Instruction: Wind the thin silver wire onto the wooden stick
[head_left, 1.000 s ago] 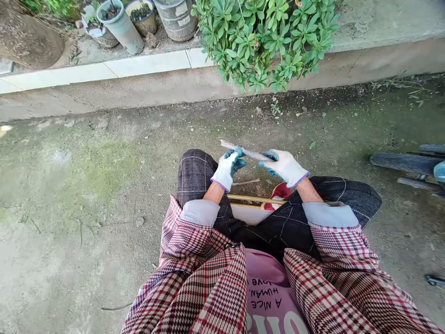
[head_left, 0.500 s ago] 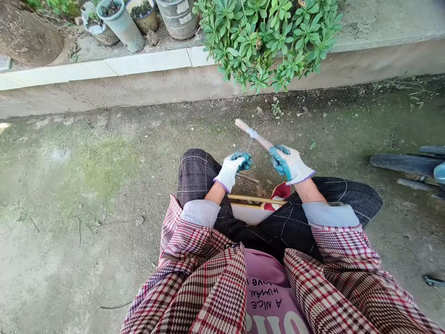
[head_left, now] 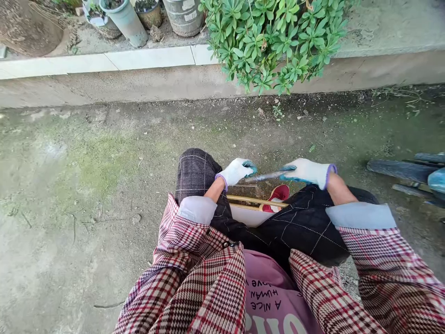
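Note:
My right hand [head_left: 306, 171], in a white glove with teal palm and purple cuff, is closed round one end of a short wooden stick [head_left: 275, 175]. The stick lies nearly level between my hands, slightly blurred. Thin silvery wire [head_left: 259, 177] is wound about its left part. My left hand [head_left: 239, 171], gloved alike, is closed in a pinch beside the wound part. Its fingertips hide the wire's free end, which ran to this hand a moment earlier.
A thin stick [head_left: 245, 185] lies on the ground below my left hand. Pale rods [head_left: 257, 199] cross between my legs, near a red shoe [head_left: 280, 195]. Ahead are a low ledge [head_left: 146, 81], flowerpots [head_left: 125, 23] and a leafy bush [head_left: 274, 41]. Dark wooden legs [head_left: 403, 171] stand at right.
The stick has swung down from a raised slant to nearly level. My right hand has moved right and turned, its elbow outward; my left hand has shifted slightly and now sits close to the winding.

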`<state>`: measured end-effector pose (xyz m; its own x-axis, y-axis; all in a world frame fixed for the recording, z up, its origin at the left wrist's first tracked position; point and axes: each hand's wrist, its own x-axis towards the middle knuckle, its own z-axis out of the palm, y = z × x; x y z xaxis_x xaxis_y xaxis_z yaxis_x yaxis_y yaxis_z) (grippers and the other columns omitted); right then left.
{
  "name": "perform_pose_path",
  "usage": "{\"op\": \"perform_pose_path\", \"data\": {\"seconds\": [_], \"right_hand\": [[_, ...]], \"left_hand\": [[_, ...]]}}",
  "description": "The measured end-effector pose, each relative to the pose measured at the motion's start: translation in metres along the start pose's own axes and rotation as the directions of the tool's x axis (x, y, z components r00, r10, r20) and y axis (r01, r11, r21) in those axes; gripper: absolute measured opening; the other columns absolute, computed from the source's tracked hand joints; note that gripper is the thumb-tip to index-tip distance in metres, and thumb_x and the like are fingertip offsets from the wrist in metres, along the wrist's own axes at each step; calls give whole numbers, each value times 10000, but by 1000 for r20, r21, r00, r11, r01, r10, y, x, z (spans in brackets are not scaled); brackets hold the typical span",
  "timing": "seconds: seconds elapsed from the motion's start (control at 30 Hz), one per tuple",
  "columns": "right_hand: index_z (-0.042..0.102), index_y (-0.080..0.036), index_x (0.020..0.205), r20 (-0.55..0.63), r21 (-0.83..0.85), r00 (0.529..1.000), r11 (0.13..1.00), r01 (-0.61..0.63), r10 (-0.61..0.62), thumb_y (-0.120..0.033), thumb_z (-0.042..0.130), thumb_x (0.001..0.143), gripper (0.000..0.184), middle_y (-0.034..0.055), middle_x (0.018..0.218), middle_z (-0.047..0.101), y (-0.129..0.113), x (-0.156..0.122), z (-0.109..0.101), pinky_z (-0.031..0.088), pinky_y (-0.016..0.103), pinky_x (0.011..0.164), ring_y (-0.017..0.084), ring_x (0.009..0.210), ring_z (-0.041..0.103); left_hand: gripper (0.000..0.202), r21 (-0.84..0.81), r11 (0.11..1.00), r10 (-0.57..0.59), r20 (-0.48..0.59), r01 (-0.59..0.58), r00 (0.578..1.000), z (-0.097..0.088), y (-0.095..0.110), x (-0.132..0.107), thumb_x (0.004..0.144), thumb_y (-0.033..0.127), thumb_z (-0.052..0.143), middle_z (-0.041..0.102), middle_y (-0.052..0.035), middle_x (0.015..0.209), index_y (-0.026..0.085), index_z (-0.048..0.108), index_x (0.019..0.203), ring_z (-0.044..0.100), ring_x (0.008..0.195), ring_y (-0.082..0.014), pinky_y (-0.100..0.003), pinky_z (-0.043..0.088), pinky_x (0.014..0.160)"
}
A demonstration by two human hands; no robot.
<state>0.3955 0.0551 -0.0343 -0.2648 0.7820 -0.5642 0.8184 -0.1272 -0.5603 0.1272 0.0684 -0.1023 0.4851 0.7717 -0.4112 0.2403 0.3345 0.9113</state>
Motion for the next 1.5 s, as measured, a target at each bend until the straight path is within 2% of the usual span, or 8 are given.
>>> {"op": "perform_pose_path", "data": {"seconds": [0.1, 0.2, 0.47, 0.7, 0.87, 1.03, 1.17, 1.5], "right_hand": [[722, -193, 728, -172, -73, 984, 996, -55, 42, -360, 701, 731, 168, 17, 609, 649, -14, 17, 4, 373, 260, 523, 153, 574, 531], [696, -191, 837, -274, 285, 954, 958, -39, 121, -434, 695, 761, 255, -10, 581, 581, -32, 22, 3, 341, 249, 443, 123, 488, 462], [498, -220, 763, -241, 812, 965, 522, 260, -105, -569, 833, 652, 496, -75, 513, 454, -50, 10, -22, 239, 208, 332, 66, 402, 331], [726, -173, 1010, 261, 263, 961, 964, 26, -97, -522, 770, 712, 461, -15, 613, 613, -30, 37, -39, 342, 248, 417, 110, 459, 463], [759, -178, 961, -69, -260, 997, 966, 0, -19, -374, 672, 816, 259, 65, 819, 717, -33, 74, -34, 406, 282, 617, 187, 708, 602], [683, -166, 910, -360, 218, 932, 975, 37, 45, -452, 671, 848, 292, 32, 666, 605, -41, 81, -45, 370, 280, 523, 144, 566, 501], [585, -195, 841, -269, 721, 958, 679, 136, 95, -581, 786, 716, 452, -44, 581, 493, -49, 69, -51, 286, 237, 369, 79, 427, 361], [750, -180, 1076, 288, 166, 958, 986, -29, -21, -502, 716, 771, 445, -22, 620, 587, -36, 51, -47, 332, 229, 407, 102, 473, 458]], "left_hand": [[144, -85, 996, -33, -7, 32, 999, 1, 6, 3, 723, 108, 634, 668, 0, 645, 111, 748, 811, 552, 569, -92, -222, 435, 578], [218, -214, 977, -22, -32, 14, 999, -9, 25, 5, 724, 63, 599, 727, -37, 754, 104, 746, 880, 617, 614, -103, -233, 492, 611], [158, -17, 991, 133, 111, -132, 985, -78, 95, 29, 707, 197, 734, 756, -82, 855, 94, 740, 827, 634, 710, -118, -282, 520, 764], [124, 318, 947, -14, 167, -40, 986, -98, 97, 37, 673, 208, 693, 655, 12, 677, 125, 725, 758, 520, 610, -92, -228, 408, 597], [130, 602, 796, -60, 190, -68, 980, -84, 90, 45, 735, 184, 602, 570, 34, 574, 131, 721, 733, 447, 541, -81, -229, 339, 538], [268, 289, 957, 10, 68, -29, 998, -81, 85, 62, 788, 145, 563, 664, -18, 745, 112, 743, 986, 538, 603, -87, -219, 437, 590], [247, 48, 997, 64, 65, -67, 996, -89, 86, 70, 830, 163, 562, 708, -73, 887, 89, 714, 1011, 610, 720, -103, -248, 509, 699], [153, 610, 788, -144, 315, -84, 938, -102, 99, 55, 724, 228, 649, 660, -2, 688, 144, 761, 788, 514, 615, -125, -266, 366, 586]]}}
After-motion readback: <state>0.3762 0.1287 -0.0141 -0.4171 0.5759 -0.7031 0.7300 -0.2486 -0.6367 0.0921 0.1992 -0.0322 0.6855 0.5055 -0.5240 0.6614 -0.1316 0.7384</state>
